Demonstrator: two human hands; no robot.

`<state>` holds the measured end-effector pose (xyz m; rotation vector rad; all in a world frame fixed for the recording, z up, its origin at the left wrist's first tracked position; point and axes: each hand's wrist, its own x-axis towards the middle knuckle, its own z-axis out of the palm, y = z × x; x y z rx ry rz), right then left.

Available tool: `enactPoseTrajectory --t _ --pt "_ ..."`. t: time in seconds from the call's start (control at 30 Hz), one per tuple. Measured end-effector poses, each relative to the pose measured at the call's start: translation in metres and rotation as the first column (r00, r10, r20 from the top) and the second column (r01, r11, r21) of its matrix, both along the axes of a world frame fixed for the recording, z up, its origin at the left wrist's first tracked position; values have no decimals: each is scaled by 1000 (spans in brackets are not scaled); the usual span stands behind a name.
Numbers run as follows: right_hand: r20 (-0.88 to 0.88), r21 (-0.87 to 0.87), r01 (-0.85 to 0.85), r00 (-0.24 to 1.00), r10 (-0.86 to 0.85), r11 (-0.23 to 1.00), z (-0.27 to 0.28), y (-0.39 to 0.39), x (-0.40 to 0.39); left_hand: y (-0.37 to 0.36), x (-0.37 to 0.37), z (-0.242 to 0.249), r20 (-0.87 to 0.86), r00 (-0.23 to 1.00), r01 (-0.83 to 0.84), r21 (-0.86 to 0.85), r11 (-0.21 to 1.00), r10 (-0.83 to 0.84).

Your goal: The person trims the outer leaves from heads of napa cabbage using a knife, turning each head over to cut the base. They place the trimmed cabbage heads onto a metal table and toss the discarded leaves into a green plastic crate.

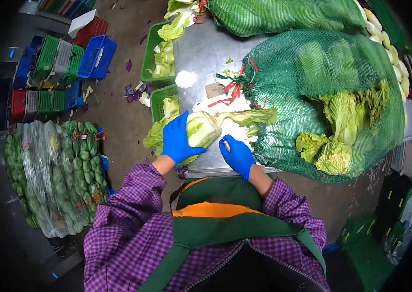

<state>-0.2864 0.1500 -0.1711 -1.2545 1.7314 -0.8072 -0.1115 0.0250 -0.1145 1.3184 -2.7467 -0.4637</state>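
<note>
A pale cabbage (pixel 202 129) lies on its side at the near edge of the metal table (pixel 201 53). My left hand (pixel 179 141), in a blue glove, grips its left end with the thumb along the near side. My right hand (pixel 237 155), also gloved, is closed around a small handle beside the cabbage's right end; a thin blade seems to rise from it. Wilted leaves (pixel 252 117) stretch right from the cabbage, over a white patch on the table.
A green mesh sack (pixel 284 63) fills the table's right side, with loose leafy heads (pixel 340 117) on it. Green crates (pixel 157 100) of leaves stand along the left edge. Bagged greens (pixel 50 170) and stacked crates (pixel 48 58) are farther left.
</note>
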Motion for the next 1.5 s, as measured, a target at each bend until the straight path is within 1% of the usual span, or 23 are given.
enactPoseTrajectory --t 0.03,0.13,0.27,0.33,0.4,0.47,0.5,0.57,0.63,0.7,0.8,0.83,0.93,0.97,1.03,1.17,1.2,1.27,1.33,1.4,1.43,1.47,1.5 --pt "26 10 -32 999 32 999 2 -2 -2 -4 1 0 -12 1000 12 53 999 -11" --pt "-18 65 -70 997 71 995 7 -6 -8 -6 0 -1 -19 1000 21 69 997 -19" --pt "46 108 -142 989 138 984 3 -18 -13 -11 -2 -3 -21 1000 13 80 997 -12" --pt "-33 162 -228 971 236 960 -9 -29 -15 -11 -2 -5 -43 999 22 84 996 -19" --pt "-42 159 -236 969 245 959 -20 -41 -14 -9 -4 -7 -40 999 -10 89 996 13" --pt "-161 251 -211 953 256 945 -30 -51 -5 -7 -4 -10 -38 998 -44 95 994 48" --pt "-189 263 -236 938 290 936 -23 -53 -6 -6 -4 -10 -30 998 -56 76 996 58" --pt "-206 278 -224 936 286 934 -18 -52 -3 -5 -3 -12 -27 997 -73 57 996 74" --pt "-229 292 -215 931 286 932 -11 -48 -4 -9 -4 -9 4 995 -99 150 984 99" --pt "-256 342 -213 916 309 915 -4 -46 -3 -13 -4 -7 14 996 -91 159 983 90" --pt "-265 331 -218 912 312 918 2 -37 -7 -15 -2 -10 14 998 -62 182 981 61" --pt "-304 290 -215 903 303 933 -2 -36 -5 -16 -1 -11 6 999 -47 179 983 46" --pt "-292 310 -219 904 312 925 2 -35 -6 -18 0 -12 5 999 -40 200 979 40" --pt "-291 316 -226 901 321 921 -6 -35 -5 -19 2 -14 4 999 -48 207 977 48" --pt "-383 193 -187 889 249 963 -20 -36 -3 -19 3 -19 -12 999 -50 194 980 53" --pt "-466 192 -179 849 251 965 -23 -47 -2 -29 13 -29 -114 992 -19 237 971 47" --pt "-445 205 -178 859 254 962 -26 -46 -7 -32 11 -27 -126 991 -12 226 974 42" --pt "-382 241 -190 883 273 952 -31 -35 -8 -32 16 -23 -149 987 -6 357 934 63" --pt "-402 265 -157 879 257 951 -21 -15 -19 -34 20 -29 -185 980 3 359 933 68" --pt "-349 353 -138 898 267 925 -13 3 -30 -31 26 -37 -221 972 11 366 930 75" --pt "-385 335 -191 866 319 922 -21 6 -31 -31 30 -39 -310 947 36 366 930 86" --pt "-390 330 -189 865 316 925 -26 6 -31 -30 35 -41 -395 914 63 362 930 92" --pt "100 309 -182 982 159 933 -19 1 -29 -27 35 -30 -401 905 67 465 883 142"
